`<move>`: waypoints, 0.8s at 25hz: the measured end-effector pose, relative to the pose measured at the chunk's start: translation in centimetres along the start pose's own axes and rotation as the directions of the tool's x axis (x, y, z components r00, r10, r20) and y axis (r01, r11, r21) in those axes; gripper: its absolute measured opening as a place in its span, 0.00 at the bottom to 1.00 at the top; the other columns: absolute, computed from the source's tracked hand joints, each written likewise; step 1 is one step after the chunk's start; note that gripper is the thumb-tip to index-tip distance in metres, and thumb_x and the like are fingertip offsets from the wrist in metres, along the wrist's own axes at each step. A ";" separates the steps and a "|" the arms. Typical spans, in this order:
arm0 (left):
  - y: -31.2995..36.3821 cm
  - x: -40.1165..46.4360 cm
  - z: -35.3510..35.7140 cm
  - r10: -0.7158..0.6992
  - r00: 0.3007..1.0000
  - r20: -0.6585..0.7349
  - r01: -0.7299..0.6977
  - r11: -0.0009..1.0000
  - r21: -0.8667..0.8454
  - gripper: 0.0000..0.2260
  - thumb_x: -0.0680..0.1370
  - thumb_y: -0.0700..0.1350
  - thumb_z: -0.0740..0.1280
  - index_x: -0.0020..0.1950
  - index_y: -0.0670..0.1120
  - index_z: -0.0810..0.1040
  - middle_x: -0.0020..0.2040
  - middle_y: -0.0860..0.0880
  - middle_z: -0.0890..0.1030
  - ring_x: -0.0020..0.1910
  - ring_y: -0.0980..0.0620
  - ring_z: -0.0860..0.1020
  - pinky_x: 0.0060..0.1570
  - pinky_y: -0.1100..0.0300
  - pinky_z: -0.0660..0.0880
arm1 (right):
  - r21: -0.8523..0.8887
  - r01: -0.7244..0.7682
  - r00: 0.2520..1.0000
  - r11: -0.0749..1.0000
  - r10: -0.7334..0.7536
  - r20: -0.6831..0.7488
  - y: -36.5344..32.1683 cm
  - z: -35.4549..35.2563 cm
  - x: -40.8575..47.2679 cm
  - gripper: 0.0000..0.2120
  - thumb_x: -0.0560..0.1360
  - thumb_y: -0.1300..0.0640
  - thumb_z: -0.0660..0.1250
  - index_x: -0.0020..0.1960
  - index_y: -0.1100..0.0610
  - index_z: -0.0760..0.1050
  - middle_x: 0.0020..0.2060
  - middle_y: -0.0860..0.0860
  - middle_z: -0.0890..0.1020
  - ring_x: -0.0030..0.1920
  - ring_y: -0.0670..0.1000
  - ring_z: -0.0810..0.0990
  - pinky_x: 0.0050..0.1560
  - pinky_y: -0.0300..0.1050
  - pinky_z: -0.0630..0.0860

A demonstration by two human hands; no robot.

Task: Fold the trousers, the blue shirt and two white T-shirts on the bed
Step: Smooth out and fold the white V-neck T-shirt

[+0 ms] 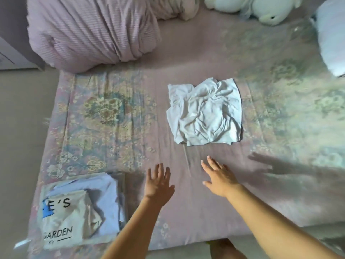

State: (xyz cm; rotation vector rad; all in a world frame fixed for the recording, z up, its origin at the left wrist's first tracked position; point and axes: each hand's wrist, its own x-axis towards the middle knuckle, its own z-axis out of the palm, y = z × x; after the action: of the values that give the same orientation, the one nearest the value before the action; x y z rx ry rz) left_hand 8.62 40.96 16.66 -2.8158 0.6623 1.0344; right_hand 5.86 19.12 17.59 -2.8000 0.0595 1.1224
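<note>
Both bare arms reach forward, side by side. The left hand [158,186] is flat, palm down, fingers straight and close together. The right hand [220,177] is flat too, fingers spread a little, thumb out to the side. Neither hand holds anything.

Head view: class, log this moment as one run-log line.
left hand open, holds nothing | right hand open, holds nothing | white T-shirt crumpled, mid-bed, untouched | folded pile at near-left corner

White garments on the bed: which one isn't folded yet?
The crumpled white T-shirt mid-bed, beyond both open hands. The other, printed white T-shirt lies flat, topping the folded stack at the near left corner.
</note>
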 end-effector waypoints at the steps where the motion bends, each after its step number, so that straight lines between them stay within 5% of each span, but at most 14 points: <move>1: 2.1 1.8 -0.1 -0.026 1.000 0.017 0.026 1.000 -0.013 0.31 0.81 0.58 0.51 0.77 0.45 0.44 0.77 0.42 0.43 0.77 0.45 0.43 0.73 0.44 0.42 | -0.018 0.003 1.000 1.000 -0.002 0.025 2.8 -0.6 0.9 0.34 0.79 0.45 0.56 0.77 0.48 0.41 0.76 0.50 0.39 0.77 0.51 0.45 0.75 0.51 0.48; 8: 7.7 11.3 4.1 -0.119 0.993 0.020 0.120 0.992 -0.042 0.34 0.79 0.64 0.49 0.72 0.53 0.29 0.72 0.47 0.28 0.75 0.42 0.34 0.72 0.43 0.36 | -0.138 0.192 0.981 0.972 -0.186 0.052 11.7 -1.0 10.4 0.33 0.80 0.47 0.55 0.77 0.49 0.41 0.77 0.50 0.39 0.77 0.50 0.41 0.74 0.50 0.43; 11: 8.3 14.2 7.1 -0.061 0.998 -0.022 0.059 0.995 -0.076 0.36 0.77 0.65 0.53 0.73 0.57 0.31 0.73 0.48 0.28 0.76 0.39 0.42 0.71 0.37 0.44 | -0.251 0.226 0.969 0.941 -0.243 -0.036 12.1 0.3 15.2 0.32 0.80 0.51 0.58 0.77 0.52 0.44 0.77 0.51 0.42 0.77 0.50 0.43 0.74 0.52 0.44; 13: 8.8 15.7 8.6 -0.054 0.999 0.003 0.054 0.996 -0.075 0.38 0.74 0.65 0.58 0.75 0.61 0.37 0.75 0.49 0.30 0.75 0.36 0.44 0.67 0.32 0.47 | -0.398 0.293 0.906 0.869 -0.385 -0.175 12.3 1.1 18.3 0.35 0.72 0.55 0.70 0.75 0.55 0.59 0.75 0.55 0.59 0.75 0.53 0.58 0.73 0.54 0.57; 15: 9.1 16.8 10.2 -0.078 0.993 0.083 0.084 0.994 -0.073 0.39 0.74 0.66 0.59 0.73 0.63 0.35 0.71 0.51 0.25 0.73 0.38 0.33 0.66 0.31 0.39 | -0.463 0.342 0.822 0.818 -0.499 -0.275 12.2 1.7 21.4 0.31 0.58 0.59 0.76 0.61 0.55 0.77 0.62 0.55 0.78 0.62 0.54 0.77 0.60 0.52 0.75; 18: 9.2 17.6 10.6 -0.098 0.988 0.116 0.105 0.993 -0.053 0.38 0.74 0.66 0.59 0.73 0.64 0.35 0.73 0.49 0.26 0.72 0.38 0.30 0.65 0.31 0.36 | -0.498 0.419 0.711 0.759 -0.616 -0.339 11.9 1.1 23.9 0.17 0.62 0.61 0.70 0.50 0.56 0.82 0.47 0.52 0.84 0.46 0.53 0.83 0.44 0.44 0.79; 20: 9.0 17.2 9.8 -0.087 0.987 0.131 0.096 0.994 -0.057 0.36 0.76 0.65 0.58 0.74 0.64 0.38 0.74 0.49 0.29 0.73 0.37 0.32 0.66 0.31 0.39 | -0.292 0.520 0.720 0.803 -0.596 -0.355 11.5 -0.9 23.5 0.11 0.68 0.63 0.67 0.50 0.57 0.81 0.43 0.53 0.84 0.44 0.55 0.83 0.43 0.43 0.77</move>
State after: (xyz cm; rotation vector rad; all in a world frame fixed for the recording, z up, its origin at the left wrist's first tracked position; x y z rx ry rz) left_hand 10.70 28.48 -1.00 -2.7722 0.4910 1.2281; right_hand 22.56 7.85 0.87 -2.8270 -0.8341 0.3629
